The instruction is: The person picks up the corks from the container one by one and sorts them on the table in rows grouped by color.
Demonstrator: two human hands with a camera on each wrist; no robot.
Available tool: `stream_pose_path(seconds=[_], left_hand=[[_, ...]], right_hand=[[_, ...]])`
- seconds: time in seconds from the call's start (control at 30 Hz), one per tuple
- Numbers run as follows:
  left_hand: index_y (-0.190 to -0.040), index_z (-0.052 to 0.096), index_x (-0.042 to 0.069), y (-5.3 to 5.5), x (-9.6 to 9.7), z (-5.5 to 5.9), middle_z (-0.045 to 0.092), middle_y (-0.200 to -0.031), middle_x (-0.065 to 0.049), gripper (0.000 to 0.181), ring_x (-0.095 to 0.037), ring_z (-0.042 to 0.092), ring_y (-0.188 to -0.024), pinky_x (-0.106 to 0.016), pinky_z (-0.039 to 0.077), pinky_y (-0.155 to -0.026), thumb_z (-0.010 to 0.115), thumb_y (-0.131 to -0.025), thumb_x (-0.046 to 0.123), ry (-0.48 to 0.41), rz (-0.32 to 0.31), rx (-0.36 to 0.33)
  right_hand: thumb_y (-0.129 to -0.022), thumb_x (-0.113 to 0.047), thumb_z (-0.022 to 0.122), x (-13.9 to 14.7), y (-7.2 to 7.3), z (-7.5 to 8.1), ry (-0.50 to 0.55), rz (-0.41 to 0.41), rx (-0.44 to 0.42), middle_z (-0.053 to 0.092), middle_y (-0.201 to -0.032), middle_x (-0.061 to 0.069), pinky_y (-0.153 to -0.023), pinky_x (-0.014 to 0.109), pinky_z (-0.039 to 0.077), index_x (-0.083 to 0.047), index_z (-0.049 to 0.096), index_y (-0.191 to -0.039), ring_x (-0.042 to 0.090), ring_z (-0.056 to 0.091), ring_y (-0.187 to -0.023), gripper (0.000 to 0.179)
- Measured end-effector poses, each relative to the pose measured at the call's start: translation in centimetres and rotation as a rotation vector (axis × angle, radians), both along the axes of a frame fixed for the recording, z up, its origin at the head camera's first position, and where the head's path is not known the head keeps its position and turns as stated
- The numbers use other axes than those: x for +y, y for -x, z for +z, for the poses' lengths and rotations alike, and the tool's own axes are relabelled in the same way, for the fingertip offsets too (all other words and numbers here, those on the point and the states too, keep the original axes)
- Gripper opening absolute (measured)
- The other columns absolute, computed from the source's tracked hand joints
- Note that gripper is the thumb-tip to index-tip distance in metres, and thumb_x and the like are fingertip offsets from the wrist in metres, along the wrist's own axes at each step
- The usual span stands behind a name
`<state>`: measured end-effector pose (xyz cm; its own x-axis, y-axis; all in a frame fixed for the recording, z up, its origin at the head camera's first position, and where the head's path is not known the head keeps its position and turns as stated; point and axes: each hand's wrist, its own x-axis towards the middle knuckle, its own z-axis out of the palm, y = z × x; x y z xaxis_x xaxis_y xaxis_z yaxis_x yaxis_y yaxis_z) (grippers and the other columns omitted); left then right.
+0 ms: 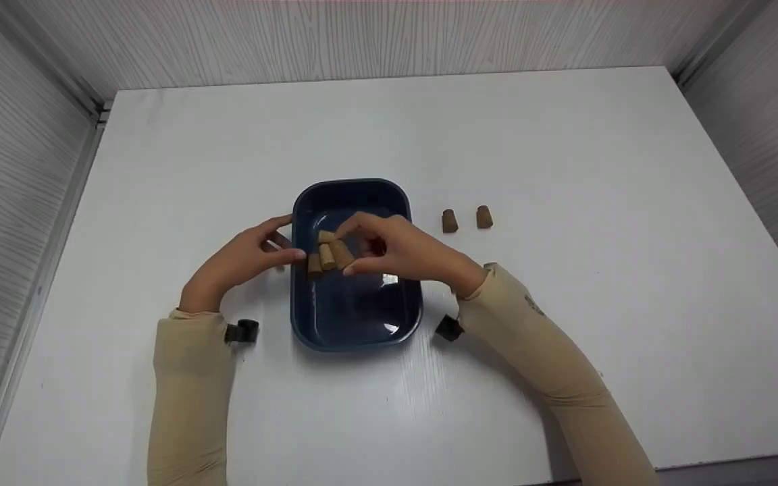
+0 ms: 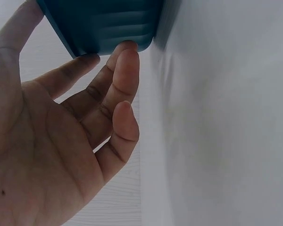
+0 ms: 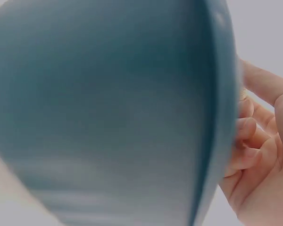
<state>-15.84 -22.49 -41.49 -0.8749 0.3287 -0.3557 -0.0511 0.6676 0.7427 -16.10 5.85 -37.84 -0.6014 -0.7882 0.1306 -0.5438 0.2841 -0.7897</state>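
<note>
A dark blue rectangular tray [image 1: 355, 347] stands on the white table, with several tapered cork stoppers grouped by its left wall. One of these, a cork stopper [image 1: 342, 255], is pinched between thumb and index finger of my right hand [image 1: 406, 248], which reaches over the tray. Beside it are a lighter cork [image 1: 327, 257] and a darker one [image 1: 315, 266]. My left hand [image 1: 244, 256] touches the tray's left side, its thumb over the rim and its other fingers spread along the outside. The right wrist view is largely filled by the tray's blurred wall [image 3: 99, 108].
Two more cork stoppers, one brown [image 1: 450, 221] and one beside it [image 1: 484, 217], stand on the table to the right of the tray. Pale wood-grain panels [image 1: 389, 37] border the white table [image 1: 564, 148] at the back and sides.
</note>
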Motion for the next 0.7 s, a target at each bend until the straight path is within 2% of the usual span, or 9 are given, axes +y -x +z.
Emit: stream_pose_path(seconds=[0.33,0.57,0.7], left_hand=[[-0.154,0.027,0.018,0.0,-0.1,0.1,0.059,-0.125,-0.015,0.083,-0.026,0.063,-0.095,-0.041,0.043,-0.090,0.064,-0.088,0.053,-0.017,-0.008,-0.009],[-0.153,0.029,0.018,0.3,-0.2,-0.1,0.059,-0.123,-0.015,0.082,-0.026,0.063,-0.094,-0.041,0.042,-0.092,0.065,-0.087,0.052,-0.024,-0.006,-0.008],[-0.153,0.029,0.019,0.2,-0.4,0.0,0.060,-0.123,-0.015,0.082,-0.026,0.063,-0.094,-0.041,0.042,-0.091,0.065,-0.088,0.052,-0.019,-0.004,-0.007]], right_hand=[[-0.089,-0.023,0.071,3.4,1.1,0.4,0.066,-0.082,0.012,0.049,-0.070,-0.001,-0.058,0.023,0.033,-0.011,0.055,-0.124,0.010,0.039,-0.060,0.040],[-0.088,-0.020,0.072,5.9,2.1,1.4,0.057,-0.180,0.009,0.049,-0.068,-0.003,-0.058,0.023,0.033,-0.012,0.056,-0.125,0.012,0.039,-0.059,0.041],[-0.087,-0.018,0.072,7.2,2.5,1.9,0.058,-0.205,-0.003,0.050,-0.068,-0.001,-0.056,0.022,0.035,-0.010,0.056,-0.124,0.015,0.041,-0.057,0.041]])
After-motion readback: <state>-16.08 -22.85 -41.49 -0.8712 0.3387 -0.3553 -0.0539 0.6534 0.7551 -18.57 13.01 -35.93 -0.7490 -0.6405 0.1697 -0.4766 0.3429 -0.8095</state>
